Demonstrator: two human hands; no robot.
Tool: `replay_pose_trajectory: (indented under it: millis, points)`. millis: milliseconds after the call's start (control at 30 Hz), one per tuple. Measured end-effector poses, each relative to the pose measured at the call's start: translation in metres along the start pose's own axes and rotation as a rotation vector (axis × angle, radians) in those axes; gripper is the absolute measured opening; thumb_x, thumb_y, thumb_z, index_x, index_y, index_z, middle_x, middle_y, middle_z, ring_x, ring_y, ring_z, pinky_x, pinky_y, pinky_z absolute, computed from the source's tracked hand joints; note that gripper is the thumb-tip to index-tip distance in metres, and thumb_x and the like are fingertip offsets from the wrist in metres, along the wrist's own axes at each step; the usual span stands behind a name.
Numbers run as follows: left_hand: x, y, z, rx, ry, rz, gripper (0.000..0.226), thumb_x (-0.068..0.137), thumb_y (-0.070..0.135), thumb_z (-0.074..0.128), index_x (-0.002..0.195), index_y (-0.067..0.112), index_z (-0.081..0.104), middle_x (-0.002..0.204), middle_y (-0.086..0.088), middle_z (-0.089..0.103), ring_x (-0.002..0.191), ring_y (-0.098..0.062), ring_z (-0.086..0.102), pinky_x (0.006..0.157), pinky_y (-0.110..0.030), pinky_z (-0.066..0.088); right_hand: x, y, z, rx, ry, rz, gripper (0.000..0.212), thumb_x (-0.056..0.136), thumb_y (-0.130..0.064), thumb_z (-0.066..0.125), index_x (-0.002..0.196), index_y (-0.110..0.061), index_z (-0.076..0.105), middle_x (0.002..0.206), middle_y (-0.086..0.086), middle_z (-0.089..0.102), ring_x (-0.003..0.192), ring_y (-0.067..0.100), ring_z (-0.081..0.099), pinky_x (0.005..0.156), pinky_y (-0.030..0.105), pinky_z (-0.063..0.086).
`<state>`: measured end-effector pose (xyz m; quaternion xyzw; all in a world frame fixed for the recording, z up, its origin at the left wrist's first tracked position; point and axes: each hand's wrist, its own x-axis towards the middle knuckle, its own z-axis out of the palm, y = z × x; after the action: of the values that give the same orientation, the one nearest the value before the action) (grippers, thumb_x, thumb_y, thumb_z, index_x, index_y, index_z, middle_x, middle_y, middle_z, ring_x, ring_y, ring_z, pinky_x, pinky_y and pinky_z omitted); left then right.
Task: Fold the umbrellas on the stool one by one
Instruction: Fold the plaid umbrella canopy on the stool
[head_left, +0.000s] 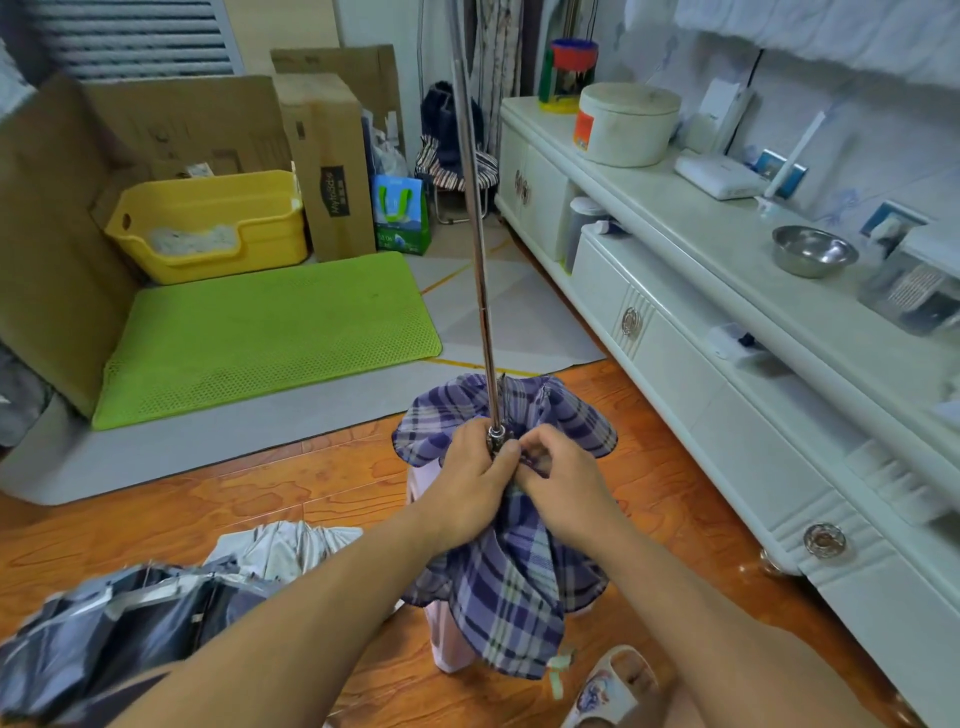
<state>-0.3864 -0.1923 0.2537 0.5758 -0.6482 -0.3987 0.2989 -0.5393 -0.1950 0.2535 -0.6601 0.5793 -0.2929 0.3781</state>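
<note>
A purple plaid umbrella (511, 577) stands collapsed in front of me, its canopy bunched and hanging loose. Its long metal shaft (475, 218) points up and away from me, fully extended. My left hand (470, 483) grips the bunched fabric and ribs right at the base of the shaft. My right hand (563, 480) pinches the fabric beside it, fingers curled. A pale stool (447, 639) shows beneath the canopy, mostly hidden. A dark blue-grey umbrella (119, 629) lies crumpled at the lower left, with a light grey umbrella (291, 548) behind it.
A white cabinet (727, 364) runs along the right with a steel bowl (813, 250) and a round container (626, 124) on top. A green mat (265, 332), a yellow bin (208, 223) and cardboard boxes (327, 166) fill the far left. A slippered foot (608, 686) is at the bottom.
</note>
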Motion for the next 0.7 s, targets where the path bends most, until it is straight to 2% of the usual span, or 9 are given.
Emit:
replay_pose_trajectory:
  millis: [100,167,233,300,367,467,533,600,700]
  points:
    - [0.006,-0.004,0.001,-0.042,0.01,-0.036,0.027,0.101,0.049,0.052,0.107,0.025,0.041,0.113,-0.002,0.045,0.106,-0.019,0.048,0.091,-0.034,0.042,-0.005,-0.001,-0.004,0.05,-0.104,-0.034,0.012,0.095,-0.018,0.065,0.093,-0.028,0.06,0.088,-0.009,0.067,0.081,0.009,0.066,0.072,0.039,0.053]
    - [0.009,-0.006,0.0,-0.016,0.018,-0.034,0.026,0.099,0.05,0.055,0.101,0.03,0.038,0.11,0.001,0.043,0.098,-0.014,0.045,0.081,-0.025,0.038,-0.006,-0.001,-0.008,0.057,-0.163,-0.035,0.01,0.096,-0.018,0.062,0.099,-0.028,0.063,0.092,-0.006,0.069,0.088,0.014,0.068,0.079,0.044,0.056]
    - [0.009,-0.007,-0.002,0.032,0.039,0.003,0.023,0.101,0.043,0.056,0.099,0.029,0.038,0.105,0.002,0.043,0.091,-0.009,0.043,0.074,-0.015,0.034,-0.004,0.0,-0.017,0.046,-0.165,-0.021,0.016,0.096,-0.018,0.062,0.106,-0.027,0.069,0.099,-0.009,0.072,0.095,0.006,0.069,0.087,0.036,0.057]
    - [0.007,-0.005,-0.003,0.103,0.025,0.067,0.02,0.104,0.034,0.053,0.101,0.023,0.037,0.1,0.004,0.041,0.086,-0.005,0.042,0.072,-0.011,0.033,0.001,0.0,-0.027,0.007,0.021,-0.02,0.017,0.096,-0.018,0.063,0.108,-0.027,0.07,0.102,-0.011,0.072,0.091,-0.001,0.067,0.083,0.025,0.056]
    - [0.004,-0.005,-0.002,0.123,-0.05,0.115,0.018,0.105,0.028,0.051,0.1,0.02,0.036,0.098,0.002,0.04,0.081,-0.007,0.04,0.068,-0.018,0.031,0.009,0.003,-0.037,-0.031,0.258,-0.013,0.024,0.097,-0.018,0.062,0.119,-0.028,0.065,0.112,-0.01,0.063,0.084,-0.003,0.064,0.079,0.019,0.052]
    - [0.001,-0.002,0.0,0.095,-0.149,0.131,0.017,0.105,0.026,0.049,0.109,0.016,0.037,0.106,-0.006,0.044,0.092,-0.022,0.045,0.081,-0.033,0.038,0.018,0.009,-0.047,-0.094,0.237,-0.017,0.043,0.1,-0.019,0.061,0.14,-0.032,0.054,0.126,-0.012,0.048,0.087,-0.002,0.059,0.087,0.022,0.048]
    - [0.001,-0.003,0.0,0.125,-0.128,0.142,0.019,0.105,0.027,0.05,0.114,0.015,0.038,0.106,-0.005,0.047,0.094,-0.016,0.048,0.078,-0.022,0.04,0.02,0.011,-0.048,-0.126,0.146,-0.049,0.031,0.101,-0.018,0.059,0.13,-0.029,0.065,0.121,-0.01,0.055,0.094,-0.001,0.058,0.086,0.013,0.042]
    - [0.002,-0.002,-0.002,0.142,-0.08,0.122,0.018,0.105,0.026,0.052,0.109,0.016,0.037,0.096,-0.001,0.047,0.08,0.0,0.045,0.068,-0.011,0.037,0.017,0.011,-0.047,-0.135,0.123,-0.068,0.02,0.101,-0.017,0.06,0.113,-0.027,0.073,0.109,-0.011,0.062,0.097,-0.002,0.057,0.079,0.008,0.039]
    - [0.007,-0.005,-0.007,0.086,-0.074,0.051,0.021,0.104,0.028,0.053,0.109,0.015,0.038,0.096,-0.006,0.051,0.085,-0.013,0.05,0.07,-0.018,0.041,0.008,0.006,-0.04,-0.078,0.07,-0.083,0.016,0.099,-0.018,0.065,0.109,-0.024,0.075,0.102,-0.015,0.067,0.093,-0.007,0.06,0.074,0.004,0.042]
